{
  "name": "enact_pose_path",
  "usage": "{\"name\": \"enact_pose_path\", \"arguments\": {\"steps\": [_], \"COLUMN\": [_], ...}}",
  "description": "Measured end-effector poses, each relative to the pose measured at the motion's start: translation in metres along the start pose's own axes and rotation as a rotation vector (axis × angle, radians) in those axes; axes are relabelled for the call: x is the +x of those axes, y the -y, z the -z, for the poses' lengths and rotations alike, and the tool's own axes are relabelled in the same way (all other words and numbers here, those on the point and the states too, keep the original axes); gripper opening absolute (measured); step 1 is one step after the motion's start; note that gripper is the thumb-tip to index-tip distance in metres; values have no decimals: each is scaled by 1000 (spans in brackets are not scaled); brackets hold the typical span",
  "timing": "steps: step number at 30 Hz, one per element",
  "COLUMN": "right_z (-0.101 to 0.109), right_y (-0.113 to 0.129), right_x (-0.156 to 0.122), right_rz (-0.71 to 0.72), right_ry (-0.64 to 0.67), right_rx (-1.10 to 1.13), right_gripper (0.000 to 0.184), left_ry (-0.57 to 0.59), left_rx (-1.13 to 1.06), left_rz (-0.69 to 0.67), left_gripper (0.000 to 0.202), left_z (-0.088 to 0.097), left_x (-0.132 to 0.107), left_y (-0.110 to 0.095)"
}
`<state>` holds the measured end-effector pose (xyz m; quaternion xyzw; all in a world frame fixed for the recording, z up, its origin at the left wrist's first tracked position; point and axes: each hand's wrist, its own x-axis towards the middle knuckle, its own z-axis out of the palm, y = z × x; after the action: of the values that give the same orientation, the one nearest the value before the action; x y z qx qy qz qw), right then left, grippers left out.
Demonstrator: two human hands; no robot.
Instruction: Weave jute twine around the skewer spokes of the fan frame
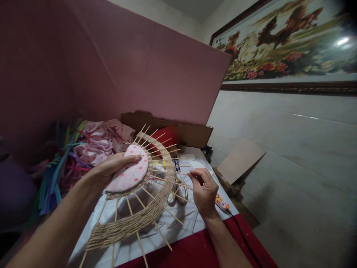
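My left hand point(118, 165) grips a half-round woven fan point(164, 197), its thumb lying on the pink dotted fabric pad point(134, 169) at the centre. Thin wooden sticks radiate from the pad through a wide band of brown twine, and their tips stick out beyond it. Close to the stick tips on the right side, my right hand point(205, 188) is closed in a pinch. What its fingers hold is too small to make out. Beneath the fan, partly covered by it, lie scissors point(182, 191) with gold-coloured handles.
Crumpled pink fabric point(97, 141) and colourful pipe cleaners point(52, 182) are heaped at left. A patterned handle point(222, 203) with a black cable point(242, 234) lies beside my right wrist. White sheeting and red cloth point(178, 251) cover the table. Cardboard point(195, 136) stands behind.
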<state>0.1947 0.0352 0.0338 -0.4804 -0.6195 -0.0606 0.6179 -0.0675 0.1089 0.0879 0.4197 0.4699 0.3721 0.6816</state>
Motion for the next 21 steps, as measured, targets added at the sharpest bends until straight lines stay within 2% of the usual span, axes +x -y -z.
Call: {"name": "enact_pose_path", "arguments": {"steps": [6, 11, 17, 21], "right_z": [-4, -4, 0, 1], "right_y": [0, 0, -2, -4], "right_x": [-2, -2, 3, 4], "right_rz": [39, 38, -52, -72], "right_ry": [39, 77, 9, -28], "right_rx": [30, 45, 77, 52], "right_gripper": [8, 10, 4, 1], "left_ry": [63, 65, 100, 70], "left_rx": [94, 169, 203, 156], "left_rz": [-35, -63, -50, -62], "left_gripper": [23, 25, 26, 21], "left_z": [-8, -9, -5, -2], "left_x": [2, 0, -4, -8], "left_y": [3, 4, 2, -2]}}
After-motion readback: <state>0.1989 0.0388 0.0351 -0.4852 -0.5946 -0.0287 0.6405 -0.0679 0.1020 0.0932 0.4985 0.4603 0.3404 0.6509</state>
